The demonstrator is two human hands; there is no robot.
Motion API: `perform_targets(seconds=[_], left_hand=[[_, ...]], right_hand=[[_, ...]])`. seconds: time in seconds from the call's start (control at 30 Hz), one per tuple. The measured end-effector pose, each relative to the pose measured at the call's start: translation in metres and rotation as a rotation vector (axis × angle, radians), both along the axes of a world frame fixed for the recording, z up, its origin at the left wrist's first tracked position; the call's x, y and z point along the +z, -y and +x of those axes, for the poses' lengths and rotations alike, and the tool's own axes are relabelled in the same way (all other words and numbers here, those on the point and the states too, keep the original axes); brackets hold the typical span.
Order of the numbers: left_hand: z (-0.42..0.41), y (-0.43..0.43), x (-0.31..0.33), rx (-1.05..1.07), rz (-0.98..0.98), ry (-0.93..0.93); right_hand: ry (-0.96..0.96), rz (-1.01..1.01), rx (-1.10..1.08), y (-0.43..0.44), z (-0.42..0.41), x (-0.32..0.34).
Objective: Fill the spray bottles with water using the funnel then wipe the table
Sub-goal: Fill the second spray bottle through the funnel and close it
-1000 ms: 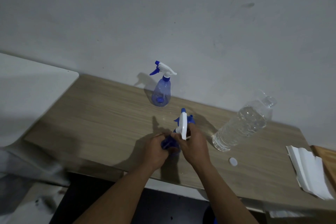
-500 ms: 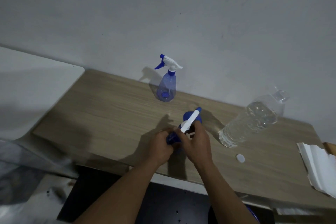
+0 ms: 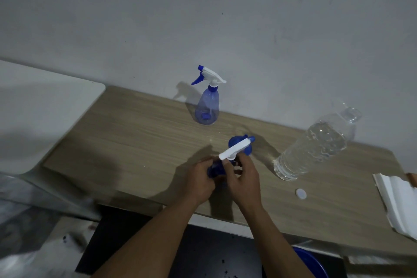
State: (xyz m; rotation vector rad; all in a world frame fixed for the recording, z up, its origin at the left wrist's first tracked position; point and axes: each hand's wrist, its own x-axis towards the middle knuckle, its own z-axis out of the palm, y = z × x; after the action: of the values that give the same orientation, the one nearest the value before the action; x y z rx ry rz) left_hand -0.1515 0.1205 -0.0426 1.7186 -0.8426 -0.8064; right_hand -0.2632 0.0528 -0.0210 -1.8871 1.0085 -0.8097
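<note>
My left hand point(image 3: 199, 179) grips the blue body of a spray bottle point(image 3: 214, 168) near the table's front edge. My right hand point(image 3: 244, 178) holds that bottle's white spray head point(image 3: 234, 149), which points away to the right. Behind the head lies a blue round piece point(image 3: 237, 141), perhaps the funnel. A second spray bottle point(image 3: 207, 106) with a white and blue trigger stands upright by the wall. A clear water bottle point(image 3: 316, 144), uncapped and about full, stands at the right. Its white cap point(image 3: 300, 193) lies on the wooden table point(image 3: 135, 133).
A stack of white paper towels point(image 3: 397, 201) lies at the table's right end. A white surface point(image 3: 40, 108) adjoins the table on the left. A blue bucket rim point(image 3: 316, 264) shows below the front edge. A grey wall runs behind the table.
The spray head has turned in my right hand from pointing away to pointing up right. Both hands stay on the near bottle. The camera view has shifted a little.
</note>
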Motion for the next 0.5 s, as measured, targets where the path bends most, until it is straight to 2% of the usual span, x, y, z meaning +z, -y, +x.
perform_targets(seconds=[0.13,0.3,0.5], left_hand=[[0.001,-0.0016,-0.0013,-0.029,0.023,0.015],[0.001,0.0005,-0.0005,0.0,-0.004,-0.009],[0.0032,-0.0013,-0.0035,-0.012,0.057,0.053]], right_hand=[[0.003,0.085,-0.06,0.0006,0.0052,0.0073],[0.017,0.057,0.035,0.0003,0.0009,0.0013],[0.055,0.101,-0.037,0.0006,0.0055,0.0089]])
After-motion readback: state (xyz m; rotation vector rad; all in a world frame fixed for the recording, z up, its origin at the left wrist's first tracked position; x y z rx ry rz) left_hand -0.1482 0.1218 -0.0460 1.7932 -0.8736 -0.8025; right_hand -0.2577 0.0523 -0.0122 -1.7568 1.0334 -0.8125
